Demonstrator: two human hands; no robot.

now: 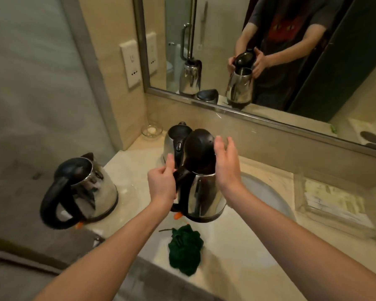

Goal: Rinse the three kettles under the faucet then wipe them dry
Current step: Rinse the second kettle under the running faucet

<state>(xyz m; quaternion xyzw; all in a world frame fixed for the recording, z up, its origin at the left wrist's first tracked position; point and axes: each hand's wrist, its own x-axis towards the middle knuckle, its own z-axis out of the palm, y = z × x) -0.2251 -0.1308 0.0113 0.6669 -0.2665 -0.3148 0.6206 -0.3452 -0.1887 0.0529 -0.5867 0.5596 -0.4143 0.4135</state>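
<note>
A steel kettle (204, 196) with a black handle (182, 187) is held upright in the middle of the view, at the left edge of the sink (269, 196). Whether its base rests on the counter (135, 161) or is lifted cannot be told. Its black lid (199, 146) is tipped up and open, towards twelve o'clock.

The handle is gripped by the left hand (162, 183), with the fingers curled round it and the thumb raised at its top. The right hand (226, 164) is kept wide at three o'clock from the lid, fingers straight and close together. Nothing is held in it, and whether the palm touches the steel body cannot be told.

A second kettle (171, 137) is seen just behind the held one, at eleven o'clock, partly hidden by the raised lid. A third kettle (83, 187) is set well apart at nine o'clock on the counter, with its handle turned towards seven o'clock.

A crumpled green cloth (186, 250) is laid at six o'clock, near the front edge of the counter. A small glass dish (151, 129) is placed in the corner at eleven o'clock, beyond the second kettle. A clear tray (332, 205) with papers in it is found at three o'clock, past the sink.

Above the counter a mirror (226, 40) is hung at twelve o'clock; the person and the kettles are reflected in it. A wall socket (131, 61) is mounted beside its left frame.
</note>
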